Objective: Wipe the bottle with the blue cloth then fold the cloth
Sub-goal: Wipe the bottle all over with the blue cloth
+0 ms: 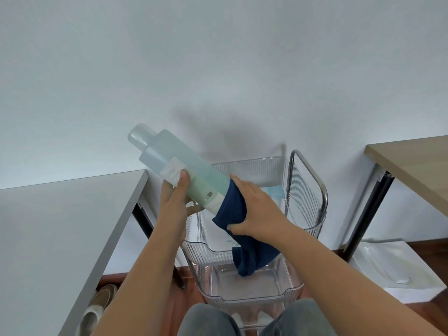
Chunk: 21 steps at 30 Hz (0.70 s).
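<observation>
A pale blue-green plastic bottle point(179, 163) with a clear cap is held tilted in the air, cap pointing up and to the left. My left hand point(175, 202) grips its middle, thumb on the white label. My right hand point(257, 212) wraps the dark blue cloth point(236, 209) round the bottle's lower end. The cloth's loose end hangs down below my right hand over the cart.
A clear plastic tiered cart point(254, 238) with a metal handle stands below the hands. A grey table point(60, 226) is at the left, a wooden one point(417, 166) at the right. Shoes point(97, 309) lie under the grey table. A white bag point(392, 270) sits on the floor.
</observation>
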Each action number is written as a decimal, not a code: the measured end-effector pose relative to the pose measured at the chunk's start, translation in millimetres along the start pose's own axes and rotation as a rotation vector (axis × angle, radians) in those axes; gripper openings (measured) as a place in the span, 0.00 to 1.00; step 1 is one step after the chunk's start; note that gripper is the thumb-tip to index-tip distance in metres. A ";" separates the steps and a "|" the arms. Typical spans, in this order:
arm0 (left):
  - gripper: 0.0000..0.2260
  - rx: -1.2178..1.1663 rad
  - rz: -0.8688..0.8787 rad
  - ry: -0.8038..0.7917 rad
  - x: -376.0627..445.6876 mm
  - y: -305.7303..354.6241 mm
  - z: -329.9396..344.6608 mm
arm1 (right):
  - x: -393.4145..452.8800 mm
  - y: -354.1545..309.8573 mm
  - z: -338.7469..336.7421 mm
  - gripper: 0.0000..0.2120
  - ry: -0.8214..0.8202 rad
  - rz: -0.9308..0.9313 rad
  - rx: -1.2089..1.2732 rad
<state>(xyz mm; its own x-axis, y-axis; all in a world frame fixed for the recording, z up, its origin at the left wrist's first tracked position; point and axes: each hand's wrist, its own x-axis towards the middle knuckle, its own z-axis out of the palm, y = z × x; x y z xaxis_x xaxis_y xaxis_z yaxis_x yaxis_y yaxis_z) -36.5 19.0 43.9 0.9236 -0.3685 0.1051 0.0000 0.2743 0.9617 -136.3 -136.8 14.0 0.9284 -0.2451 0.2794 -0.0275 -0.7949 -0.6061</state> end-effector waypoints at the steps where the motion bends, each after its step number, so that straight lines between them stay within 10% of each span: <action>1: 0.19 0.002 0.006 -0.026 0.4 0.3 -1.3 | 0.9 1.3 -3.0 0.54 -0.029 0.007 0.022; 21: 0.15 0.161 -0.022 -0.038 19.9 -8.9 0.3 | 2.4 18.0 -6.0 0.17 0.208 0.174 0.471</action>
<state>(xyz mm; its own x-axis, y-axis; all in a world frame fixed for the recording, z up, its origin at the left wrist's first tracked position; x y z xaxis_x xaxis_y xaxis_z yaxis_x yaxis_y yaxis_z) -18.3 8.9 37.5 0.9088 -0.4075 0.0898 -0.0440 0.1204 0.9917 -136.9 -155.0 8.2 0.8306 -0.4937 0.2574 0.0390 -0.4095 -0.9115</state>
